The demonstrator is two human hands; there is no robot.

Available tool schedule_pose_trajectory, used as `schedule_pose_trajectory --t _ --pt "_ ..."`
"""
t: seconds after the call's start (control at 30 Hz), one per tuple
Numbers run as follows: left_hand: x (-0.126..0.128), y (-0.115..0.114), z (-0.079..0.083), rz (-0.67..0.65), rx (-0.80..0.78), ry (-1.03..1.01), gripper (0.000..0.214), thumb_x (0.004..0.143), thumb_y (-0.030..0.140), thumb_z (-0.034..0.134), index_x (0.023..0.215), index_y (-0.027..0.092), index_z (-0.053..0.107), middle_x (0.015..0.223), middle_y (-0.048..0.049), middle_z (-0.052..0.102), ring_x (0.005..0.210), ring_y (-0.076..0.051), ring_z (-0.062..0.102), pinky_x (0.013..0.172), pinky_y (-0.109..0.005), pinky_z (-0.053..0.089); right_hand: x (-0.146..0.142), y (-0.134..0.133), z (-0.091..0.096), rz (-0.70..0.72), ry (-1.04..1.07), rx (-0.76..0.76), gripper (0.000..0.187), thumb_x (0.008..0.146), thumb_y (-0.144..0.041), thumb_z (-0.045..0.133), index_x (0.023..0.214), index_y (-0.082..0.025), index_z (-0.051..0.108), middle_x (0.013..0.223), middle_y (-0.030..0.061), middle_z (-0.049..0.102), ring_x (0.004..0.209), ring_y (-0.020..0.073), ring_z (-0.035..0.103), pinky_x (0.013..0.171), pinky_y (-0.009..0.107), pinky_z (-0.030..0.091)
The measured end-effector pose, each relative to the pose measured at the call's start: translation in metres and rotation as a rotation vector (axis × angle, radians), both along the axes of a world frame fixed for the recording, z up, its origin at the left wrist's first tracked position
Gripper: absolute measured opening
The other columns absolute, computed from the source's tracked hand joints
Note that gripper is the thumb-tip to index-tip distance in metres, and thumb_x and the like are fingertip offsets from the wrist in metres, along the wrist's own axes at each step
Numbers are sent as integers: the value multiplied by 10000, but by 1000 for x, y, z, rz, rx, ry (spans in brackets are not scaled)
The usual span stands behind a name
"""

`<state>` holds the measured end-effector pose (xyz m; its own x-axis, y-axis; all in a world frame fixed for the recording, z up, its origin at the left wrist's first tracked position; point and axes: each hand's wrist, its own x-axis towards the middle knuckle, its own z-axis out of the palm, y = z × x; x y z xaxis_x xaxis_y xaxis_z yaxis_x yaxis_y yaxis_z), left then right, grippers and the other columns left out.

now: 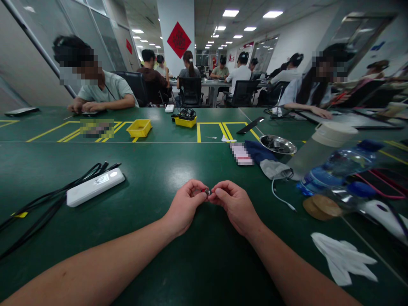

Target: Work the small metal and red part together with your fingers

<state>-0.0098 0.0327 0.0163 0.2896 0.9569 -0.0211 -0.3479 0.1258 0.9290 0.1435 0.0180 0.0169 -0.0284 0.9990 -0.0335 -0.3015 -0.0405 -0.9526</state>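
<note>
green table [153, 178], white power strip [94, 186], yellow trays [139, 128].

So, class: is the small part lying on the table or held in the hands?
Held: the small part is pinched between the fingers of the left hand and right hand.

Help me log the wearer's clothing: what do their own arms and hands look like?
Neither left forearm nor right forearm shows a sleeve. Neither left hand nor right hand wears a glove; no watch, bracelet or ring shows.

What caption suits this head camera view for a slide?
Left hand and right hand pinch a small part over the green table, near a white device.
</note>
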Motion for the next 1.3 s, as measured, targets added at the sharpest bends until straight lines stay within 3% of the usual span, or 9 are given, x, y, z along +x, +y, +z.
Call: schedule_pose_trajectory --t 0.23,0.43,0.63,0.77,0.9,1.3 --pt "0 0 2 -7 31 107 247 794 177 621 1040 181 644 926 -33 650 818 -130 584 788 -271 441 3 0 -1 -48 -156 61 131 782 -301 684 821 -179 655 762 14 644 647 124 570 641 275 465" --pt "1 -2 6 -10 88 130 121 797 142 590 910 181 574 891 -20 638 844 -141 607 810 -287 453 3 0 0 -46 -80 53 110 751 -219 656 855 -186 669 856 38 677 756 163 630 735 331 502" --pt "0 -1 4 49 127 206 96 803 161 591 886 182 548 1014 -35 629 888 -146 612 805 -285 465 2 -1 1 0 -88 50 130 777 -227 639 896 -183 668 942 62 701 868 198 670 741 336 522" --pt "0 -1 4 33 116 224 121 816 163 576 932 189 552 895 -14 646 820 -140 620 761 -274 464 2 -1 -1 5 -115 55 143 785 -230 654 920 -185 666 916 54 706 840 184 679 698 305 518" --pt "1 -2 4 40 121 191 233 809 135 578 1032 197 548 936 -20 654 839 -139 626 771 -273 467 2 -1 0 -2 -127 58 156 774 -236 673 922 -188 675 894 47 713 817 175 677 719 313 523" --pt "-1 -2 4 57 132 256 130 818 185 596 944 186 564 985 -49 657 865 -161 627 785 -299 478 1 -1 -2 1 -85 77 174 747 -225 682 920 -200 683 904 39 713 846 182 673 855 373 515"
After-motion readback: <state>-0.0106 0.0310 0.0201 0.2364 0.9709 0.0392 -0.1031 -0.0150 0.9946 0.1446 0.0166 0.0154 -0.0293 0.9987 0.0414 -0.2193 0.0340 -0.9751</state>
